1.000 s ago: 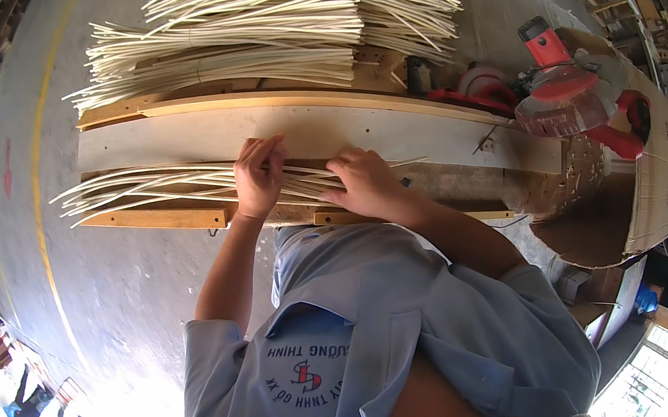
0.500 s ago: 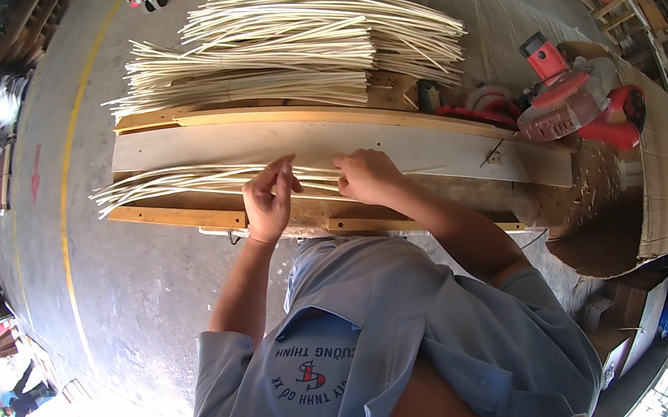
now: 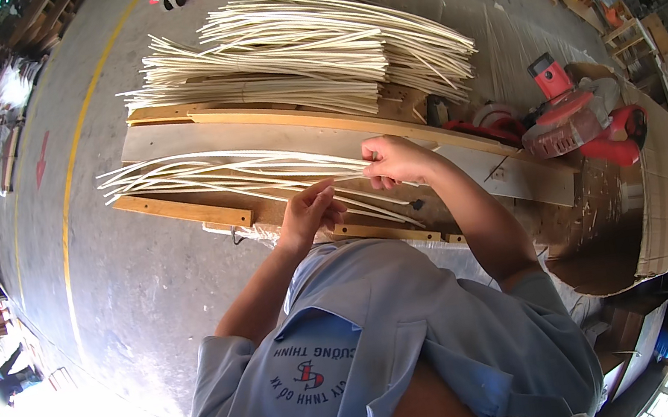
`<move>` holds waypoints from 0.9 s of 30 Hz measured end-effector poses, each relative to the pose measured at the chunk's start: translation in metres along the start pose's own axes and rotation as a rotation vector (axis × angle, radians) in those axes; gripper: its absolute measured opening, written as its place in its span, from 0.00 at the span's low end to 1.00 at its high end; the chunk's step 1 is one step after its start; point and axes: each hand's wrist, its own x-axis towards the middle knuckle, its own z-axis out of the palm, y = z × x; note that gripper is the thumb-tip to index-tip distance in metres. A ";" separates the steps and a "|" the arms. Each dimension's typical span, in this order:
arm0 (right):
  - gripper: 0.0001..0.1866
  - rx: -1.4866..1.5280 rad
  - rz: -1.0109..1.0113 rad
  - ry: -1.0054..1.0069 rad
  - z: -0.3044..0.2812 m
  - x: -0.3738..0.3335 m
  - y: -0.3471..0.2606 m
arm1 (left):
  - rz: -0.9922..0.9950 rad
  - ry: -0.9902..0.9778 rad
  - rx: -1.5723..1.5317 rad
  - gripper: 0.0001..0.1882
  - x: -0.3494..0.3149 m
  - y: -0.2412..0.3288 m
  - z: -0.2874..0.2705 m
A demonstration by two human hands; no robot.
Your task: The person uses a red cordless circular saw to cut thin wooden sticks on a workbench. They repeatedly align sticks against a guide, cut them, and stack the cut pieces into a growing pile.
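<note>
A small bundle of thin pale rattan strips (image 3: 208, 175) lies along a long wooden board (image 3: 288, 133) on the workbench. My left hand (image 3: 310, 212) pinches one or two strips near their right ends. My right hand (image 3: 398, 160) grips the same strips a little further right and higher, fingers closed round them. The strips fan out to the left over the board. Behind the board rests a large stack of the same pale strips (image 3: 303, 62).
A red and grey powered saw (image 3: 579, 116) sits at the right on a curved cardboard-walled bench (image 3: 663, 185). A wooden batten (image 3: 179, 212) runs along the bench's near edge. Grey concrete floor with a yellow line (image 3: 73, 170) lies to the left. People stand far off at lower left.
Both hands have lifted off the bundle and now pinch strips, the left hand moving right and the right hand up. The camera view has shifted so the bench sits lower.
</note>
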 end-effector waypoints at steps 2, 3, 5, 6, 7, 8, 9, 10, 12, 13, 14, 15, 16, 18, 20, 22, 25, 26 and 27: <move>0.07 0.053 -0.008 -0.010 -0.003 -0.004 0.003 | -0.052 0.004 -0.126 0.28 0.005 0.004 0.003; 0.07 0.075 -0.001 -0.025 -0.004 -0.007 0.003 | -0.079 0.006 -0.189 0.29 0.008 0.004 0.002; 0.07 0.112 0.008 -0.053 -0.006 -0.009 0.002 | -0.111 -0.002 -0.313 0.21 0.014 0.002 0.001; 0.07 0.129 0.009 -0.070 -0.006 -0.011 0.001 | -0.118 -0.008 -0.369 0.18 0.017 0.000 -0.001; 0.08 0.147 0.010 -0.087 -0.007 -0.013 -0.001 | -0.126 -0.014 -0.425 0.16 0.019 -0.003 -0.002; 0.08 0.144 0.014 -0.078 -0.007 -0.014 -0.003 | -0.110 -0.029 -0.465 0.14 0.021 -0.007 -0.003; 0.09 0.147 0.021 -0.065 -0.007 -0.014 0.000 | -0.101 -0.048 -0.501 0.12 0.023 -0.008 -0.003; 0.11 0.150 0.028 -0.051 -0.007 -0.014 0.002 | -0.090 -0.067 -0.537 0.11 0.025 -0.010 -0.003; 0.13 0.121 0.042 -0.012 -0.004 -0.011 0.006 | -0.093 -0.063 -0.560 0.10 0.027 -0.013 -0.002; 0.15 0.105 0.048 0.007 -0.002 -0.010 0.009 | -0.093 -0.061 -0.572 0.10 0.028 -0.014 -0.002; 0.15 0.073 0.057 0.003 -0.002 -0.008 0.010 | -0.092 -0.059 -0.580 0.09 0.029 -0.016 -0.002; 0.16 0.041 0.065 -0.004 -0.001 -0.006 0.010 | -0.090 -0.054 -0.590 0.09 0.029 -0.017 -0.002; 0.16 0.008 0.074 -0.011 -0.001 -0.005 0.010 | -0.088 -0.049 -0.599 0.09 0.029 -0.019 -0.003; 0.17 -0.010 0.070 -0.002 0.001 -0.002 0.011 | -0.094 -0.041 -0.604 0.09 0.030 -0.020 -0.003; 0.18 0.000 0.075 -0.002 0.001 -0.001 0.013 | -0.091 -0.043 -0.607 0.09 0.031 -0.021 -0.003; 0.18 0.038 0.089 -0.012 0.002 0.001 0.013 | -0.079 -0.053 -0.608 0.09 0.031 -0.022 -0.003; 0.18 0.022 0.078 -0.006 0.003 0.001 0.014 | -0.097 -0.047 -0.608 0.08 0.031 -0.022 -0.001; 0.18 0.012 0.079 -0.006 0.003 0.002 0.013 | -0.100 -0.050 -0.612 0.08 0.031 -0.022 0.000; 0.19 0.004 0.080 0.000 0.003 0.004 0.016 | -0.105 -0.056 -0.613 0.08 0.032 -0.022 0.001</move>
